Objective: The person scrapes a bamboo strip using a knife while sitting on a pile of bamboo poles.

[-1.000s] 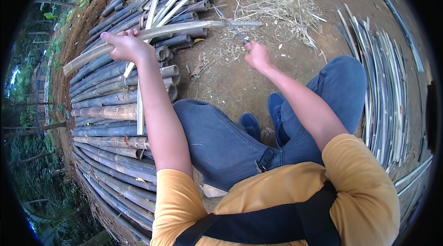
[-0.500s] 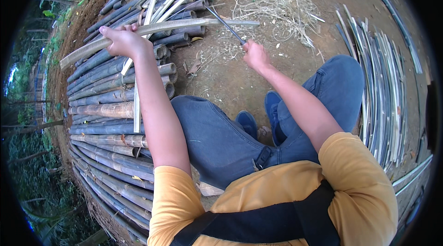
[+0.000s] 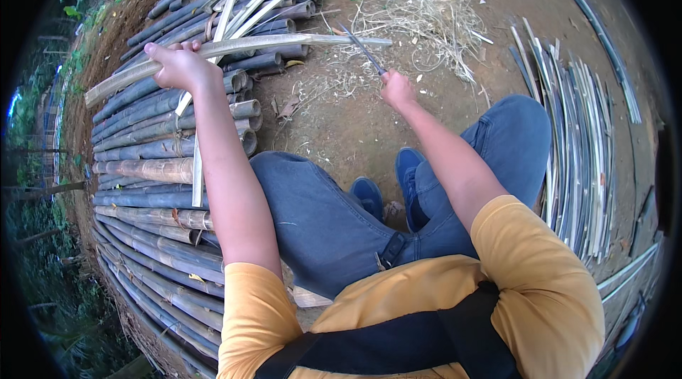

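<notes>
Earth strewn with shavings; bamboo poles beneath strip; foliage left.

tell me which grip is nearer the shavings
Right. The right grip, holding the knife, is below the shavings in the picture; the left grip, holding the strip, is farther off to their left, over the poles.

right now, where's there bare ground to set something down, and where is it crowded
Mostly bare soil, with scattered flecks, lies between the shavings heap and blue shoes, left of the right hand. Another patch lies between the heap and the long pole at upper right. Crowded: stacked bamboo poles at left, laid-out strips at right.
</notes>
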### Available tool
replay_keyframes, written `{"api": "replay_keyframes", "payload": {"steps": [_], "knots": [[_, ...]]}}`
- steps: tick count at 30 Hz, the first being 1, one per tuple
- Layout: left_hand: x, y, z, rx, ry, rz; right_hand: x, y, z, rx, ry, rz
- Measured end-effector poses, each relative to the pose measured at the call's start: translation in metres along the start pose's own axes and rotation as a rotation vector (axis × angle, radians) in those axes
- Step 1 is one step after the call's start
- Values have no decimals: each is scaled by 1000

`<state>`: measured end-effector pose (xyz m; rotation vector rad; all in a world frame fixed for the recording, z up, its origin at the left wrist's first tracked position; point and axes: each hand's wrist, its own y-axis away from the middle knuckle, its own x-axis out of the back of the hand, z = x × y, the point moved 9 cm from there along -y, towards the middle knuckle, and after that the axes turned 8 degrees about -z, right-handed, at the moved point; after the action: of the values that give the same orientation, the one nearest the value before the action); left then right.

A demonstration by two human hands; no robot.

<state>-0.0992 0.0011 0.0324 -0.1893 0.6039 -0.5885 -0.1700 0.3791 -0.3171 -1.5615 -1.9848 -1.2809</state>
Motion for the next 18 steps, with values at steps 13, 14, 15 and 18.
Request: {"api": "replay_keyframes", "payload": {"steps": [13,14,15,18], "knots": [[6,-7,0,-8,47,-69,3,-14,12,-23,39,23],[3,-5,1,-11,51,-91,3,-17,16,-33,26,34],[1,-4,3,-9,50,-103,3,-20,19,-44,13,47],[1,-5,14,-54,53,-117,-2,-11,4,-56,-64,55]]}}
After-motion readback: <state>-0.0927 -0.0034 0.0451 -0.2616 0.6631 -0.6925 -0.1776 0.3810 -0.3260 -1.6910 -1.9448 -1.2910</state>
